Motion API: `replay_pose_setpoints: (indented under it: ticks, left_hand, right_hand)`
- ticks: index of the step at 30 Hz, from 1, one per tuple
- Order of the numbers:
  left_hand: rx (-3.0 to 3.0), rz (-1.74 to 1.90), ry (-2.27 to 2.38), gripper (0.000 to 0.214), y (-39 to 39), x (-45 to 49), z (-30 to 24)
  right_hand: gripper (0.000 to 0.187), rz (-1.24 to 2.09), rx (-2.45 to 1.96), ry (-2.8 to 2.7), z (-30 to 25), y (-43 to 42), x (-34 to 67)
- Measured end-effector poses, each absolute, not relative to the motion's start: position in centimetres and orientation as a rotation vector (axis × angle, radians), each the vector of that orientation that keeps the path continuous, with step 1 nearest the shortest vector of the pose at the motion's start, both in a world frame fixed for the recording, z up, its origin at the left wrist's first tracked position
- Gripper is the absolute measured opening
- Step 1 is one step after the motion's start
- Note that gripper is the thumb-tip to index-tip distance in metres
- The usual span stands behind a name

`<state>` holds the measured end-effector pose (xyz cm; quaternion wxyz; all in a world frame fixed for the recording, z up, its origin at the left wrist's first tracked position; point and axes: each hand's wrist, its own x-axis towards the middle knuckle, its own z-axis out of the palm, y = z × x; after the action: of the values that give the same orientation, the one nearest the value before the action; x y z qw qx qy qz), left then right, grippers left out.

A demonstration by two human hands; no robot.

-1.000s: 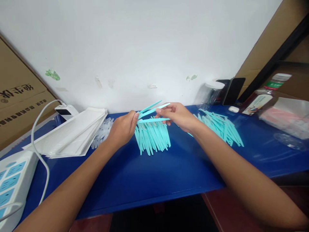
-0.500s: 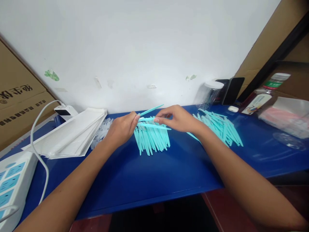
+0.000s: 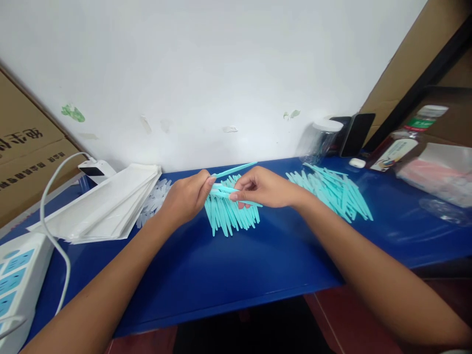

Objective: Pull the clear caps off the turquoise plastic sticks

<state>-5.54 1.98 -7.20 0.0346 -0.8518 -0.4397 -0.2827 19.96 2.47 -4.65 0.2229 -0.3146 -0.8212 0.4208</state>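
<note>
My left hand (image 3: 189, 195) is closed around the ends of several slim turquoise plastic sticks (image 3: 236, 169), shaped like eyebrow razors, which fan out to the right. With thumb and fingers my right hand (image 3: 263, 188) pinches one of these sticks close to the left hand. Pale or clear parts show at the left fingertips, too small to make out. Beneath both hands a spread pile of turquoise sticks (image 3: 230, 216) lies on the blue table (image 3: 221, 275). A second pile (image 3: 337, 191) is to the right, partly behind my right forearm. Small translucent pieces (image 3: 153, 199) lie beside my left wrist.
White packets (image 3: 99, 206) are stacked at the left, near a power strip (image 3: 27, 275) and a white cable (image 3: 55, 236). A clear jar (image 3: 320, 142), a white case (image 3: 357, 162), a bottle (image 3: 401, 142) and a plastic bag (image 3: 438, 172) stand or lie at the right. A wall borders the back.
My right hand has moved slightly down and left, and its fingers have curled more tightly around a stick near the left hand. The left hand keeps its hold.
</note>
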Motion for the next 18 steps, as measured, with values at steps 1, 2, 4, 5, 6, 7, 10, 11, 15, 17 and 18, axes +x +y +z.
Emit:
replay_pose_setpoints:
  ticks: [1,2,4,5,6,7,10,11,15,17,18]
  left_hand:
    - [-2.628,-0.913,-1.348,0.036,1.9,-5.5,-7.1]
    - [-2.639,-0.952,-1.344,0.037,1.9,-5.4,-7.1]
    - [-2.67,-0.986,-1.331,0.039,1.9,-5.3,-7.1]
    - [-2.683,-0.977,-1.324,0.039,1.9,-5.2,-7.1]
    - [-2.69,-0.959,-1.318,0.04,1.9,-5.2,-7.1]
    - [-2.691,-0.935,-1.314,0.04,2.0,-5.3,-7.0]
    - [-2.621,-0.889,-1.347,0.039,2.3,-6.0,-6.7]
    - [-2.575,-0.879,-1.375,0.039,2.5,-6.4,-6.5]
    - [-2.378,-0.81,-1.52,0.04,3.0,-7.6,-5.7]
    - [-2.326,-0.763,-1.556,0.041,3.1,-7.7,-5.7]
    - [-2.315,-0.741,-1.558,0.042,3.1,-7.6,-5.7]
  right_hand:
    - [0.032,1.184,-0.868,-2.25,-4.7,2.4,19.9]
    - [0.032,1.209,-0.864,-2.239,-4.7,2.4,19.9]
    - [0.031,1.248,-0.86,-2.229,-4.7,2.4,19.8]
    - [0.031,1.258,-0.868,-2.228,-4.7,2.4,19.8]
    - [0.031,1.262,-0.881,-2.228,-4.7,2.5,19.9]
    - [0.032,1.262,-0.895,-2.234,-4.6,2.5,19.9]
    - [0.034,1.236,-0.929,-2.263,-4.3,2.8,20.6]
    - [0.034,1.216,-0.95,-2.276,-4.1,2.9,21.0]
    - [0.035,1.082,-1.203,-2.303,-3.7,4.0,22.9]
    - [0.037,0.946,-1.452,-2.297,-3.8,4.7,23.8]
    - [0.037,0.86,-1.584,-2.288,-4.0,5.0,24.1]
